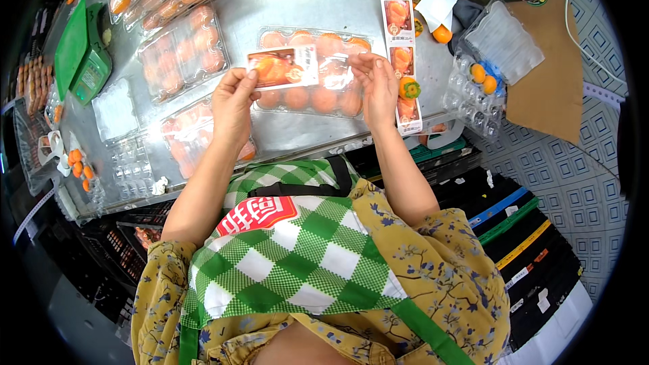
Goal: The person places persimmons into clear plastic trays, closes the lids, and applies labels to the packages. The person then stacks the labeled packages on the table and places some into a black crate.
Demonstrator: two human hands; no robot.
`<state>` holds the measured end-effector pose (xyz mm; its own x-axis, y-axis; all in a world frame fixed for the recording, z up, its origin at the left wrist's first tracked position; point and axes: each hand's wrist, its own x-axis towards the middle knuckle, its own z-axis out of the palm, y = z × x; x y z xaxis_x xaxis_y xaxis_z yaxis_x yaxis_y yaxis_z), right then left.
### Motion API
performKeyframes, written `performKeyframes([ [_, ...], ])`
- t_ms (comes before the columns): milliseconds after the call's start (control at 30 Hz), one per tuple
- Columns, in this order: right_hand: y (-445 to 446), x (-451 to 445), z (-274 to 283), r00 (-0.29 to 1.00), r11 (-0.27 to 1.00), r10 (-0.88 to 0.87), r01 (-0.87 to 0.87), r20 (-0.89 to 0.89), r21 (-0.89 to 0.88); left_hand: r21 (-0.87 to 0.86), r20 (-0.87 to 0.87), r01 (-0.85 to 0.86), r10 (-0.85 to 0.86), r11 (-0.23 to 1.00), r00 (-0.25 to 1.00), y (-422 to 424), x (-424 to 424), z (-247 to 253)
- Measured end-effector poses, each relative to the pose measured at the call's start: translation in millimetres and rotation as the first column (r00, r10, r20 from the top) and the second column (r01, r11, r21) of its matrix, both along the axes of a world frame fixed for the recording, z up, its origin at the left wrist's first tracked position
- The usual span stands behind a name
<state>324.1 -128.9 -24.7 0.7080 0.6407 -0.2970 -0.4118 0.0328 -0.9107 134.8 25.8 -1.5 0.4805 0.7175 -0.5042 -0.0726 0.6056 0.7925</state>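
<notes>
My left hand (234, 99) pinches the left end of a printed label (284, 67) between thumb and fingers. The label shows orange fruit and hangs over a closed clear plastic tray of persimmons (324, 100) on the metal table. My right hand (376, 83) is raised at the tray's right side, fingers apart and slightly curled, with nothing plainly held. Just right of it, a strip of the same labels (402, 56) lies along the table, with a loose persimmon (409, 88) on it.
More filled trays (185, 53) lie at left, several stacked at the back. A green scale (91, 73) stands beyond them. Open plastic trays (474, 96) and cardboard (547, 81) are at right. The metal table edge (299, 149) runs before me; dark crates (517, 243) are stacked below right.
</notes>
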Motion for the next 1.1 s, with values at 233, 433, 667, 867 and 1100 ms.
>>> performKeyframes([
  [233, 4.5, -8.5, 13.5, 0.955, 0.914, 0.230, -0.147, 0.186, -0.377, 0.046, -0.141, 0.217, -0.208, 0.975, 0.968, -16.8, 26.6, -8.0],
  [433, 17.4, -12.4, 14.8, 0.480, 0.827, 0.436, 0.120, 0.762, -0.549, 0.481, -0.623, 0.492, -0.113, 0.725, 0.774, -13.5, 33.8, -29.6],
  [667, 23.9, -9.9, 8.1, 0.370, 0.857, 0.425, 0.128, 0.826, -0.498, 0.576, -0.754, 0.641, 0.028, 0.507, 0.656, -13.5, 35.8, -27.6],
  [867, 23.8, -9.6, 4.1, 0.346, 0.827, 0.476, 0.138, 0.809, -0.545, 0.592, -0.788, 0.714, 0.083, 0.373, 0.610, -15.4, 35.1, -23.4],
  [1100, -1.0, 9.8, 6.6, 0.482, 0.815, 0.392, 0.214, 0.784, -0.539, 0.618, -0.786, 0.759, 0.129, 0.206, 0.605, 5.2, 29.7, -13.3],
])
